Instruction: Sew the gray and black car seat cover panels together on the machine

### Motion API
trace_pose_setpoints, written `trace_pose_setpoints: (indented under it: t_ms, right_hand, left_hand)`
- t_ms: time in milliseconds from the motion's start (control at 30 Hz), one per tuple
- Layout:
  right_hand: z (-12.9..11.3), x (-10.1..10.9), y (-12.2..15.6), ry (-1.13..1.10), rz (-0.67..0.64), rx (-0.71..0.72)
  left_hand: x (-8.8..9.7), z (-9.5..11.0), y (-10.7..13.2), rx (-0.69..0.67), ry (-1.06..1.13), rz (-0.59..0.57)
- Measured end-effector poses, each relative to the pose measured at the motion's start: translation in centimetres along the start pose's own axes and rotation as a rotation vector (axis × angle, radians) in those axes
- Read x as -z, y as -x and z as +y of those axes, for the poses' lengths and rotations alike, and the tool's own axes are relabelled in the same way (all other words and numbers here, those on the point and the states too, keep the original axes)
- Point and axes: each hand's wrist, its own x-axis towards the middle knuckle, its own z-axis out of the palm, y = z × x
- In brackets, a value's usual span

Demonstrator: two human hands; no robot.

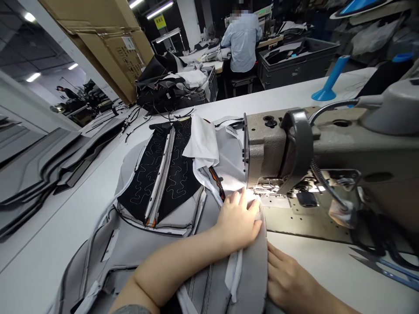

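Observation:
A grey and black quilted seat cover (163, 174) lies spread on the white table (49, 235) in front of an industrial sewing machine (294, 152). My left hand (238, 220) lies flat on the grey fabric just left of the lit needle area (262, 189), fingers stretched toward it. My right hand (288, 279) rests lower down, its fingers tucked against and under the fabric's folded edge (242, 270). A white lining piece (203, 141) is folded back over the cover.
Stacks of grey cut panels (42, 170) lie at the left. Scissors (382, 266) rest on the table at the right. A blue thread stand (330, 83) stands behind the machine. Cardboard boxes (108, 43), fabric piles and a seated person in a light blue shirt (242, 39) are at the back.

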Motion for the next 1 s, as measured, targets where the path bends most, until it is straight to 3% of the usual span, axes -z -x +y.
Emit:
trace_pose_setpoints:
  t_ms: [300, 767, 1000]
  right_hand:
    - [-0.1, -1.3, -0.5, 0.060, 0.017, -0.031]
    - [0.1, -0.2, -0.6, 0.021, -0.037, -0.096]
    - [-0.1, -0.1, -0.4, 0.056, -0.034, -0.050]
  left_hand:
    - [-0.1, -1.4, -0.6, -0.060, -0.010, -0.005]
    - [-0.6, 0.3, -0.8, -0.056, -0.125, 0.039]
    - [-0.1, 0.1, -0.2, -0.044, -0.070, 0.023]
